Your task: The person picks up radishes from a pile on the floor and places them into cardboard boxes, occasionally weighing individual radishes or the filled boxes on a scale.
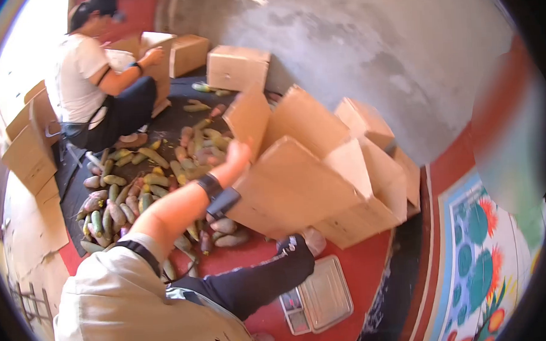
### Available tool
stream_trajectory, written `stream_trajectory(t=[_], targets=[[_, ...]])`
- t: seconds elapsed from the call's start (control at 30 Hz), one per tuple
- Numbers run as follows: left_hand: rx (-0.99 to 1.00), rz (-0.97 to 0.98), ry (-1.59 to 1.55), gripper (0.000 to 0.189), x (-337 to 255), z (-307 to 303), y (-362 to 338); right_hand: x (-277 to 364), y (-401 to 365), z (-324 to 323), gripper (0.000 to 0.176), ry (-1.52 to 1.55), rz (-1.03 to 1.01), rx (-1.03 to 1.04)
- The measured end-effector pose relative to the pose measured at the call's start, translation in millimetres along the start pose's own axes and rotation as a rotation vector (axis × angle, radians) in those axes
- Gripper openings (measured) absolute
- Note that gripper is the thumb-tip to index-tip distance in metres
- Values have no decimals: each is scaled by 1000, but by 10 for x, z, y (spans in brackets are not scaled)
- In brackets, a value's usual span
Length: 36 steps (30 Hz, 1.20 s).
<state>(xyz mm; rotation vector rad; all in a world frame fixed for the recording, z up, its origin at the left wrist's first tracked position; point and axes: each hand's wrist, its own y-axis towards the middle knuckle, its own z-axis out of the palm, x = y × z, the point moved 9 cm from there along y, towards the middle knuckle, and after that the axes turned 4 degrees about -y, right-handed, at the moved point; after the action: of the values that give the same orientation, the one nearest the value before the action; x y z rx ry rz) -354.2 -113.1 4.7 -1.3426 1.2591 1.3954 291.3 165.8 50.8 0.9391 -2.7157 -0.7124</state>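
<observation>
My left hand (239,154) is at the left edge of a large open cardboard box (298,187), its fingers closed on the cardboard by a raised flap. The box is tilted, with its flaps standing up. A dark band and a small dark device (223,203) are on my left wrist. Below that arm lies a heap of long green and reddish-purple produce (125,201), whose kind I cannot make out for certain. My right hand does not show.
A scale with a steel tray (328,293) is on the red floor beside my leg. More cardboard boxes (238,67) stand at the back and behind mine. A seated co-worker (89,75) handles a box at upper left. A blurred figure (509,130) is at the right, near a painted mural (478,271).
</observation>
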Motion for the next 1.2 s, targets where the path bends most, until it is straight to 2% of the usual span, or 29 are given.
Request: stream_trajectory(t=[0.07,0.1,0.13,0.17,0.23,0.27,0.3,0.37,0.4,0.53,0.63,0.7,0.73,0.77,0.83,0.9,0.97,1.1,1.17,1.2], targets=[[49,-171,-442,41,-380,-123,-124,-65,-35,97,20,-16,-6,44],[76,-104,-558,42,-467,-123,-42,-204,-83,208,10,106,54,-37],[69,-296,-570,43,-628,-160,-166,-148,-48,151,11,98,119,43],[108,-163,-696,45,-688,-129,4,-246,-63,233,12,73,170,85],[103,-230,-618,44,-985,-217,-112,-235,-83,214,10,96,134,51],[122,-157,-690,46,-920,-197,148,-197,-66,165,11,99,133,42],[82,-188,-565,48,-1137,-290,-8,-244,-85,203,14,90,173,71],[91,-66,-664,50,-1414,-350,1,-276,-101,242,14,76,171,70],[92,-59,-686,49,-1684,-378,-216,-261,-92,231,14,61,179,91],[177,35,-873,36,-2170,-338,-113,-262,-82,201,12,74,177,57],[179,-35,-981,34,-2575,-248,-445,-265,-105,192,10,94,160,34],[253,61,-1051,31,-2728,-148,-343,-228,-67,212,10,108,146,42],[368,76,-1106,29,-2796,-38,-359,-235,-73,196,12,113,176,42],[355,57,-1137,30,-2881,67,-504,-266,-94,184,14,114,209,42],[533,124,-1287,43,-3220,258,-1116,-287,-119,175,15,122,179,17],[586,109,-1354,43,-3316,391,-1326,-255,-119,175,15,150,135,-11],[571,95,-1330,41,-3454,335,-1796,-298,-140,144,16,160,179,-6],[653,130,-1349,45,-3554,535,-1900,-319,-181,100,17,137,173,-22],[521,15,-1005,60,-3413,573,-1929,-324,-187,112,17,140,177,-24],[513,19,-1008,60,-3433,561,-1932,-339,-195,118,18,135,186,-15]])
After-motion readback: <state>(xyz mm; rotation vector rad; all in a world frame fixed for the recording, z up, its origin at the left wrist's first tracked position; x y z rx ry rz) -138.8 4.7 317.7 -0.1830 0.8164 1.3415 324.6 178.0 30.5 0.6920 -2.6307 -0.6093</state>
